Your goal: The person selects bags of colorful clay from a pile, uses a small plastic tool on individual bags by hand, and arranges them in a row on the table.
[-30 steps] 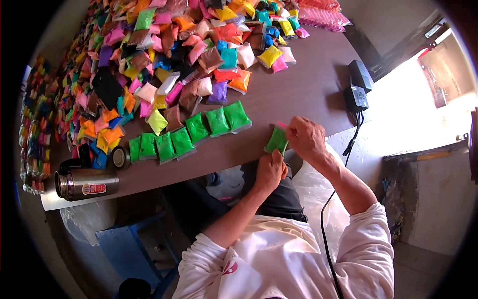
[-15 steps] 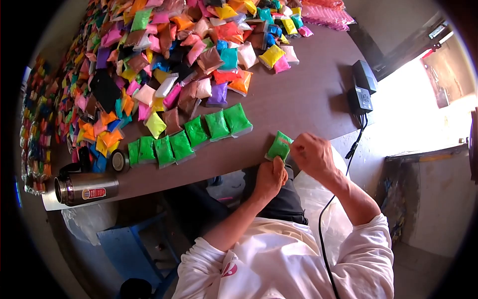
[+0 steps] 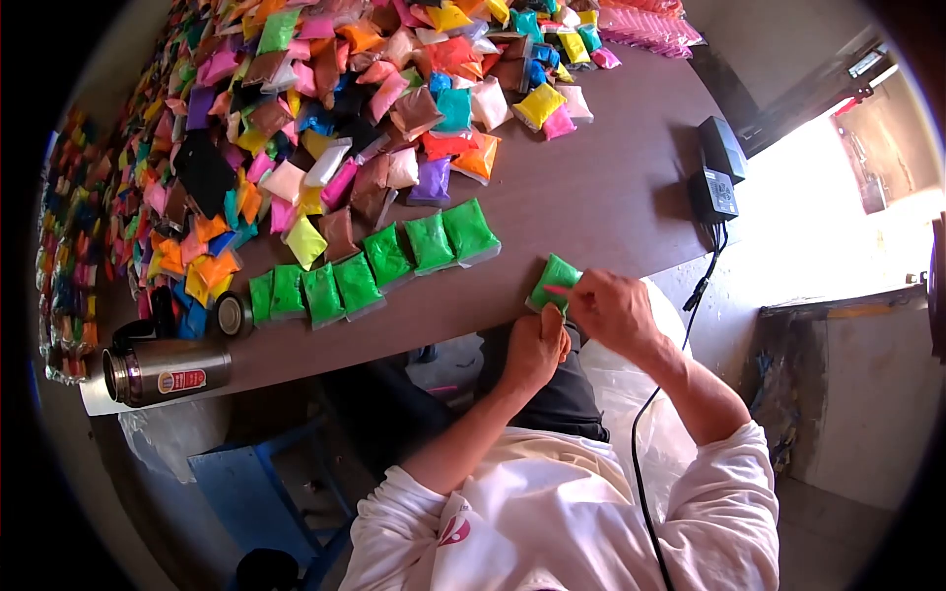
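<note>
A small green packet [image 3: 555, 271] is at the table's front edge, its near corner pinched between the thumb and fingers of my left hand [image 3: 537, 347]. My right hand [image 3: 613, 311] is closed at the packet's right side, fingers curled and touching or just over it. A small pinkish-red sliver shows at the right fingertips across the green; what it is cannot be made out. To the left, several matching green packets [image 3: 428, 242] lie side by side in a slanting row on the brown table [image 3: 601, 148].
A large heap of colourful packets [image 3: 394, 108] covers the table's left and back. A steel flask [image 3: 177, 370] lies on its side near the front left edge, beside a round lid [image 3: 233, 315]. Black power adapters [image 3: 713, 195] with a cable stand at right. A blue chair [image 3: 246, 492] is below.
My right hand has moved slightly left and down, closer over the green packet. The pinkish-red sliver at its fingertips now looks redder. My left hand keeps its pinch.
</note>
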`<state>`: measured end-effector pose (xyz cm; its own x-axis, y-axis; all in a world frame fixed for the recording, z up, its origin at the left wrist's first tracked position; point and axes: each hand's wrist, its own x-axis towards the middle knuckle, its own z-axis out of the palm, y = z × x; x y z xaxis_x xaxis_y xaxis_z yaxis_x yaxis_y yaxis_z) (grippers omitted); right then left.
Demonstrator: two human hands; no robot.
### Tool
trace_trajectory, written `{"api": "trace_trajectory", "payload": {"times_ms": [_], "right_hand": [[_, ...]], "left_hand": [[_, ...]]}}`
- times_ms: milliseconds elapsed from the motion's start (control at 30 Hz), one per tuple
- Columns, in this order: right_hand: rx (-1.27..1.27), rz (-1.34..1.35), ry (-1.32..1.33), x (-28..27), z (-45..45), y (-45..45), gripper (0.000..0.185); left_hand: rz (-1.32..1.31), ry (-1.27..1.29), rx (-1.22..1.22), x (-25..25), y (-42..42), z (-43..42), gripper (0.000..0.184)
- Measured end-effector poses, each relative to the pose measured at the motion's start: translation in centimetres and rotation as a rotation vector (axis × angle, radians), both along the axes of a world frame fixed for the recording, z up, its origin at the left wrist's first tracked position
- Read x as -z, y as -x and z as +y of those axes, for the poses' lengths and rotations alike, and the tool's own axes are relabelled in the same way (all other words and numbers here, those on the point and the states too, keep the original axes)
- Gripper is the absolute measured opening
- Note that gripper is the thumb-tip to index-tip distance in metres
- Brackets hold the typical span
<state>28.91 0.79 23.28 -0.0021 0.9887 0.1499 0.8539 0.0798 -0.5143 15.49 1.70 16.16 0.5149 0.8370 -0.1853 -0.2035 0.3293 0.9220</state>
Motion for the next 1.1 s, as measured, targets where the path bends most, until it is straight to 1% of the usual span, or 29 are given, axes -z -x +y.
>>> {"api": "trace_trajectory", "payload": {"times_ms": [67,100,133,200,233,300,333,400,433,500,533,600,667,700,800,833,867,900,933,1000,1100], "right_hand": [[0.147,0.058,0.038,0.7,1.0,-1.0,0.01],[0.155,-0.011,-0.037,0.9,1.3,-1.2,0.011],[0.158,-0.011,-0.04,0.9,1.5,-1.4,0.011],[0.205,-0.034,0.035,0.7,1.8,-2.0,0.012],[0.203,-0.035,0.033,0.6,1.9,-2.0,0.012],[0.055,0.013,-0.12,0.7,1.6,-1.8,0.009],[0.054,0.015,-0.117,0.8,1.6,-1.8,0.009],[-0.002,0.105,-0.159,0.9,2.0,-1.9,0.007],[0.0,0.108,-0.159,1.0,2.0,-1.9,0.007],[-0.106,0.18,-0.109,0.9,2.1,-1.8,0.006],[-0.103,0.18,-0.112,0.8,2.1,-1.7,0.006],[-0.098,0.191,0.014,0.5,1.9,-1.4,0.008],[-0.145,0.187,0.015,0.1,1.7,-1.1,0.007],[-0.193,0.181,0.019,-0.1,1.5,-1.0,0.007],[-0.227,0.196,0.074,-0.3,1.1,-1.0,0.005],[-0.227,0.195,0.074,-0.3,1.1,-0.9,0.005],[-0.186,0.172,0.01,-0.3,1.0,-0.9,0.005],[-0.146,0.148,-0.054,-0.3,1.0,-0.8,0.005],[-0.147,0.147,-0.054,-0.5,0.9,-0.6,0.005],[-0.052,0.186,0.018,-0.8,0.7,0.0,0.007],[-0.047,0.161,0.044,0.3,1.1,0.3,0.008]], "left_hand": [[-0.018,0.065,-0.015,0.2,-0.1,0.2,0.056],[-0.018,0.064,-0.015,0.3,-0.1,0.1,0.056],[0.006,0.055,-0.008,0.3,0.0,0.0,0.057],[0.024,0.035,0.002,0.7,0.0,0.0,0.057],[0.008,0.05,-0.014,1.1,0.2,-0.1,0.057],[-0.006,0.069,-0.03,1.4,0.3,-0.2,0.058],[-0.008,0.101,-0.041,1.1,0.3,-0.2,0.057],[-0.009,0.131,-0.051,0.8,0.3,0.0,0.057],[-0.049,0.138,-0.031,0.8,0.4,0.0,0.056],[-0.086,0.141,-0.005,0.5,0.7,0.2,0.055],[-0.088,0.162,0.017,0.0,0.9,0.4,0.054],[-0.088,0.185,0.037,-0.1,1.0,0.5,0.053],[-0.093,0.16,0.037,0.3,1.1,0.4,0.043],[-0.093,0.161,0.036,0.6,1.1,0.3,0.043],[-0.12,0.197,0.022,1.3,1.1,-0.1,0.044],[-0.047,0.134,0.026,1.3,1.2,-0.2,0.045],[0.025,0.071,0.032,1.3,1.1,-0.2,0.045],[0.023,0.071,0.033,1.2,1.1,-0.3,0.045],[0.015,0.063,0.033,1.0,1.1,-0.2,0.045],[0.007,0.056,0.03,0.9,1.1,-0.2,0.045],[-0.038,0.07,0.03,0.7,0.9,-0.4,0.044]]}}
